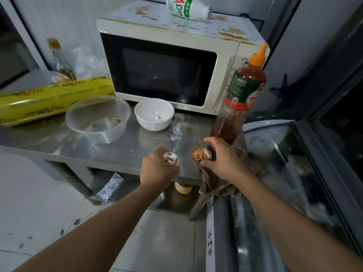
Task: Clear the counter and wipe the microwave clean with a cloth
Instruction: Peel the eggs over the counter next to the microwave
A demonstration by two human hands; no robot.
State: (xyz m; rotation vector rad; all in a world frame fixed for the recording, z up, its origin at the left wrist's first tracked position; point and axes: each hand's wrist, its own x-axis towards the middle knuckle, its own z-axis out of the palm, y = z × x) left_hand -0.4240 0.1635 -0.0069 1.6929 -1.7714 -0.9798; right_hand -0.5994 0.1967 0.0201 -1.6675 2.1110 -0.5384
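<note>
A cream microwave (pixel 222 75) stands at the back of the steel counter (pixel 78 148), its top stained brown. A white and green bottle (pixel 186 8) lies on its side on top of it. My left hand (pixel 157 169) is closed around broken eggshells (pixel 170 158) at the counter's front edge. My right hand (pixel 220 158) holds another brown eggshell (pixel 201 153) just to the right. Under my right hand a brown cloth (pixel 218 183) hangs over the counter's front right corner.
On the counter stand a clear plastic tub (pixel 98 118), a white bowl (pixel 154 114), a red sauce bottle (pixel 239 99) with an orange cap, a yellow cling-film roll (pixel 55 99) and a glass bottle (pixel 60 59). A glass-topped freezer (pixel 284 173) stands at right. White powder streaks the counter.
</note>
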